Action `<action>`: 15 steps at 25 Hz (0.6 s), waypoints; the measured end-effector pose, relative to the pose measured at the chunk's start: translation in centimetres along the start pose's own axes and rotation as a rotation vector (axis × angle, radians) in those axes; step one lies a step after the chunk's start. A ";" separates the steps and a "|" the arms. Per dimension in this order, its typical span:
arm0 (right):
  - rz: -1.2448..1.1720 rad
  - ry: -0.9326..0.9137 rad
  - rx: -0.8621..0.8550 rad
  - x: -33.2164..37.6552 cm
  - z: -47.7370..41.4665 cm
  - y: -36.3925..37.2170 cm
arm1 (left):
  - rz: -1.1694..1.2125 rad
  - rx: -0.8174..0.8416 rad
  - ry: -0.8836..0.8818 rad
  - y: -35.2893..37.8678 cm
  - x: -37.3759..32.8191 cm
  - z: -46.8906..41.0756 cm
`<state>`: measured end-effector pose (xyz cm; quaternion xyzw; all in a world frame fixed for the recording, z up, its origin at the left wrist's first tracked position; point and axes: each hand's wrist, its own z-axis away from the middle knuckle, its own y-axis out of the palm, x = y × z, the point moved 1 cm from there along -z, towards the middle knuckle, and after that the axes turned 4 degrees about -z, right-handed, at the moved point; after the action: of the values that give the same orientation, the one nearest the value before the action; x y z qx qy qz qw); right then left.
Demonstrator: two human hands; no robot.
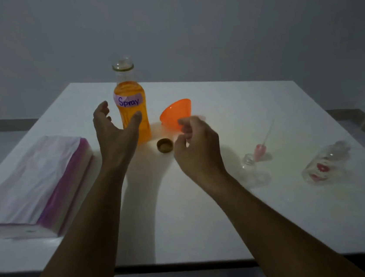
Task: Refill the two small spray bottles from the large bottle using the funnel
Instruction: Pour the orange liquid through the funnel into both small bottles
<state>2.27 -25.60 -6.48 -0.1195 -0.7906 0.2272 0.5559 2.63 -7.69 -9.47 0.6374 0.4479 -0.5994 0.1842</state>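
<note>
Large bottle (pixel 132 112): clear, upright, uncapped, orange liquid, handwritten "Spray" label. Orange funnel (pixel 175 113) tilted just right of it. Two clear small spray bottles, (pixel 250 163) and (pixel 324 164), well apart on the right; the farther one lies down.

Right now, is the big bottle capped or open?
Open. The big bottle has a bare mouth, and a brown cap lies on the table beside its base.

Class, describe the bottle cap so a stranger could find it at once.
On the white table, find the tall bottle labelled Spray. Just right of its base lies the cap: small, round, brownish, unlike the bright orange funnel behind it.
</note>
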 end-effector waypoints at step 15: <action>-0.155 0.361 0.006 0.5 -9.4 2.4 | 0.025 0.154 0.123 -0.9 -0.4 -1.7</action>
<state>10.74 -21.12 -4.61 -0.0953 -0.6843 0.1611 0.7047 3.01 -6.04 -8.50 0.6909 0.4027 -0.5894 0.1141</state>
